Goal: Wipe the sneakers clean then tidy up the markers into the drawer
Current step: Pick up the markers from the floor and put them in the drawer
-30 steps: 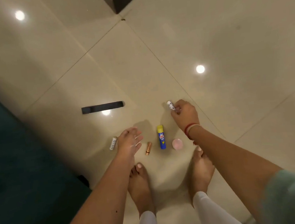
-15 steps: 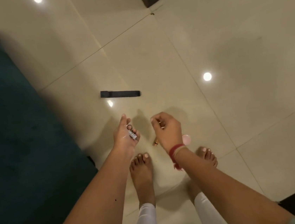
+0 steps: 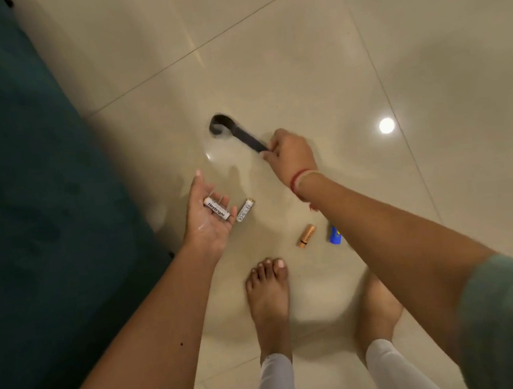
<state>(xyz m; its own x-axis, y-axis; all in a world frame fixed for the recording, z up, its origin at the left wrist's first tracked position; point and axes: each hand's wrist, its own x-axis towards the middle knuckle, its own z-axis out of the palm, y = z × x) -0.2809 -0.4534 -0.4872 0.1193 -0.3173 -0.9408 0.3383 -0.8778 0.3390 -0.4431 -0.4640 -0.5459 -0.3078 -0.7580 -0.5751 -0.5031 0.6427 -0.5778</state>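
Glossy cream floor tiles [image 3: 296, 46] fill most of the frame, with a dark teal sofa [image 3: 24, 188] down the left side and a round light reflection [image 3: 386, 125] at centre right. Near the middle, the left hand [image 3: 210, 218] lies palm up with its fingers loosely spread, and a white marker [image 3: 217, 213] rests across them, not gripped. A second marker [image 3: 245, 210] sits just right of those fingertips; whether it touches them or lies on the floor cannot be told. Above and to the right, the right hand [image 3: 290, 155] is curled tight round one end of a black strap [image 3: 235, 131], whose far end bends into a loop toward the upper left. A red thread [image 3: 298, 181] circles that wrist. Lower down, a copper tube [image 3: 306, 236] lies on the tiles, and a blue tube [image 3: 334, 237] beside it is partly hidden under the right forearm. Two bare feet [image 3: 268, 292] stand at the bottom centre.
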